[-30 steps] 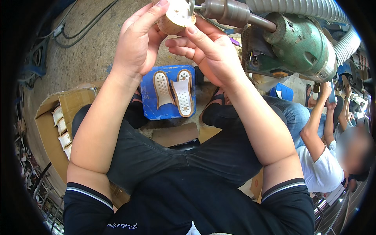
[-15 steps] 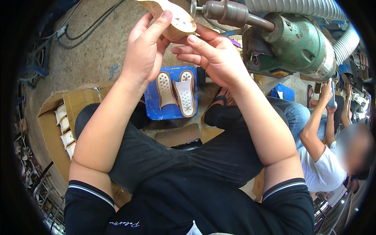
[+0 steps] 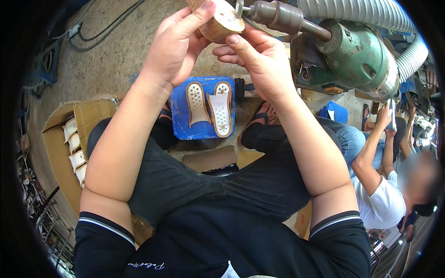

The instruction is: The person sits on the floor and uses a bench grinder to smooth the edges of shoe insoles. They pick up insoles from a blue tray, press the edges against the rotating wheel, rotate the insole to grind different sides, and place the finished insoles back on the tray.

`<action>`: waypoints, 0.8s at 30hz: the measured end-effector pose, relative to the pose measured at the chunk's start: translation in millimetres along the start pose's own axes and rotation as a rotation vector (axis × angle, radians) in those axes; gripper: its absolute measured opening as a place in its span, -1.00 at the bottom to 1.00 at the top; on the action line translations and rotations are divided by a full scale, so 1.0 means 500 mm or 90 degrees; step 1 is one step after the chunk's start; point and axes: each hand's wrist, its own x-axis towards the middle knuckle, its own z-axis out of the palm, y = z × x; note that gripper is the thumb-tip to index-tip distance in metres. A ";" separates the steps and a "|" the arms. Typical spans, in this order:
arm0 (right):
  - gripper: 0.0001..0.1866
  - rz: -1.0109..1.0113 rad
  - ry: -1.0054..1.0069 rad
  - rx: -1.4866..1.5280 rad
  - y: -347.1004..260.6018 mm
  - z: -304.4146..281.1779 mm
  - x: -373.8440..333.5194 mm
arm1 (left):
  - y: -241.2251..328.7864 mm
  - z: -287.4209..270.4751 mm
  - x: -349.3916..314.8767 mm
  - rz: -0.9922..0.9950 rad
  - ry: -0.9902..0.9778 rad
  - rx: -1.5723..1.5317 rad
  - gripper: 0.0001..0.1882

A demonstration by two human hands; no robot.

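Note:
At the top of the view, a tan cork insole with a pale, holed face is held by both hands. My left hand grips it from the left, thumb on top. My right hand pinches its near right end between thumb and fingers. That end meets the small round metal head on a machine's spindle; whether they touch I cannot tell. Below the hands, a perforated insole and another, with a white sheet partly over it, lie side by side on a blue stool.
A green motor with a brown spindle housing stands at upper right, a grey ribbed hose behind it. An open cardboard box holding several insoles is at left. A co-worker in a white shirt sits close at right.
Both hands have carried the cork insole right, up to the spindle's metal head. Its holed face has turned slightly. The insoles on the stool have stayed put.

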 end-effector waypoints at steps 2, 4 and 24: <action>-0.50 -0.005 0.005 0.002 0.003 0.001 0.002 | 0.004 0.007 -0.004 0.010 -0.019 -0.013 -0.68; -0.50 -0.008 0.010 0.002 0.006 0.003 0.005 | 0.007 0.013 -0.004 0.023 -0.018 0.000 -0.68; -0.56 0.029 -0.011 0.054 0.023 -0.002 0.035 | 0.001 0.016 0.023 0.081 0.091 0.063 -0.71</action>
